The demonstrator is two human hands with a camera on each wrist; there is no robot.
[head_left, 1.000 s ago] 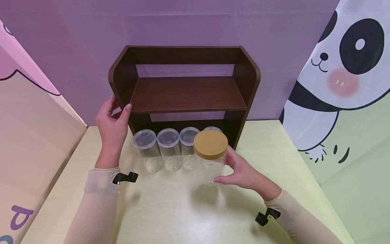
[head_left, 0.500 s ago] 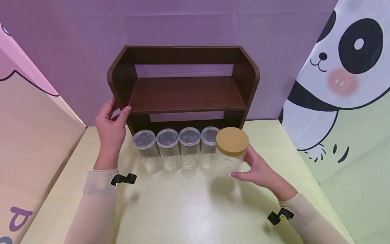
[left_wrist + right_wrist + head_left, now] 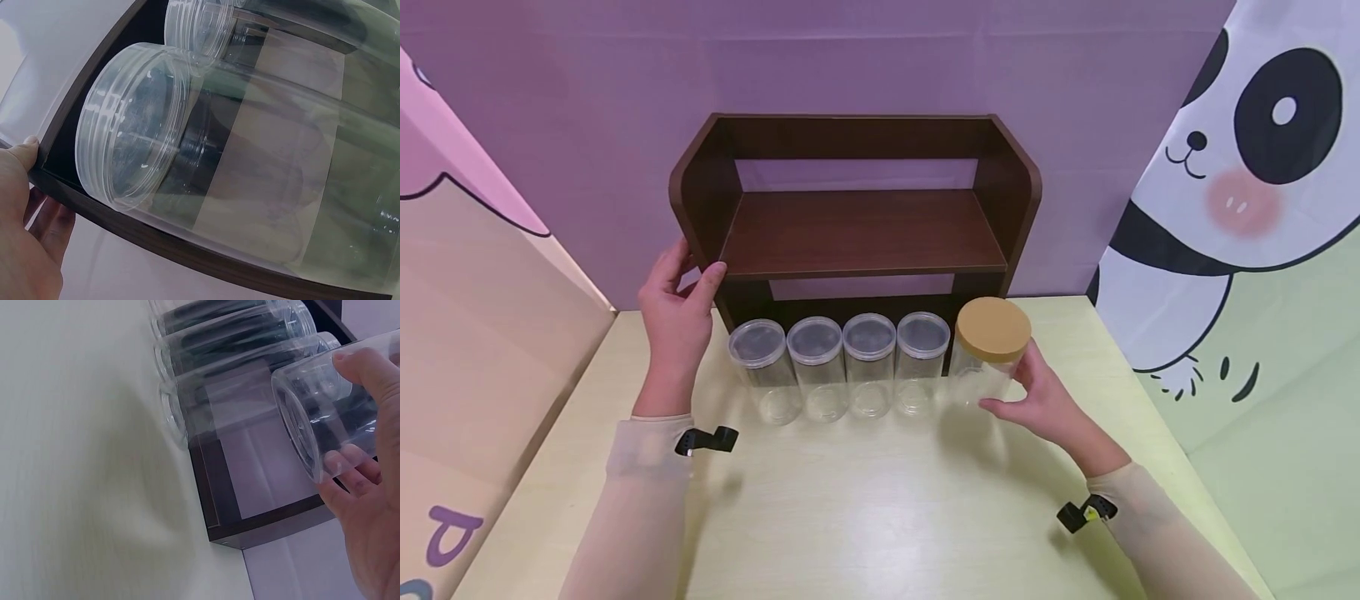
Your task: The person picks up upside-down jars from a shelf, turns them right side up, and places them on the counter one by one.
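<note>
My right hand (image 3: 1048, 400) grips a clear jar (image 3: 331, 412) with a tan lid (image 3: 993, 329), fingers and thumb round its body. In the right wrist view the jar's base is off the table. My left hand (image 3: 677, 321) holds the left side panel of a dark brown two-tier shelf (image 3: 865, 233), thumb on the front edge and fingers behind. Several clear jars with clear lids stand in a row at the shelf's lower front; the leftmost jar (image 3: 767, 375) is nearest my left hand, and the rightmost clear-lidded jar (image 3: 920, 367) is beside the held one.
The shelf stands on a pale wooden table (image 3: 850, 517) against a purple backdrop (image 3: 850, 67). A panda-printed panel (image 3: 1247, 208) borders the right side, and a beige and pink panel (image 3: 490, 317) the left. A black strap-mounted camera sits on each wrist.
My right hand has carried the tan-lidded jar to the right and then back toward the shelf's right end, uncovering the rightmost clear-lidded jar. My left hand stays on the side panel.
</note>
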